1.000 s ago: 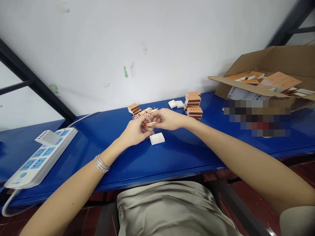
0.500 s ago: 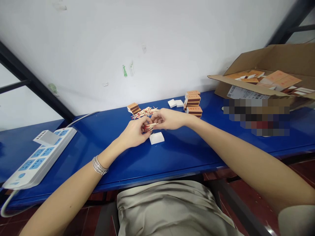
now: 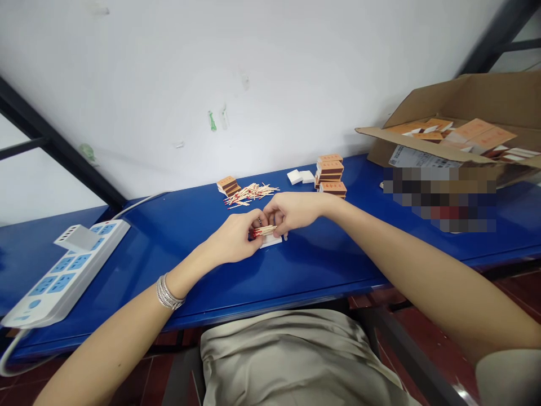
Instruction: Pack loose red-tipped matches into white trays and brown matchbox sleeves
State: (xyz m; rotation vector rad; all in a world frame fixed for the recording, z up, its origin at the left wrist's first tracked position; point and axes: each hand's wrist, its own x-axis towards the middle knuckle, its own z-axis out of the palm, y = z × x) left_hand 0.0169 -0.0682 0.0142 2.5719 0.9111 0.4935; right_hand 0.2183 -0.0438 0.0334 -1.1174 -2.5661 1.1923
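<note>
A bundle of red-tipped matches [image 3: 265, 230] lies between my two hands, just over a small white matchbox tray [image 3: 271, 242] on the blue table. My left hand [image 3: 242, 234] is closed on the bundle at the red-head end. From the other side, my right hand [image 3: 296, 213] pinches the plain ends, its fingers bent. The hands partly cover the tray. Right behind them spreads a loose pile of matches [image 3: 251, 194], with one match lying apart at its front.
Matchboxes [image 3: 229, 185] stand left of the pile, and stacked matchboxes [image 3: 330, 172] are at the right. Two white trays [image 3: 301, 177] lie near the wall. A cardboard carton [image 3: 422, 141] of matchboxes is far right; a power strip [image 3: 71, 270] is left.
Both hands have come slightly nearer to me with the matches, from behind the white tray to over it. More of the loose pile now shows.
</note>
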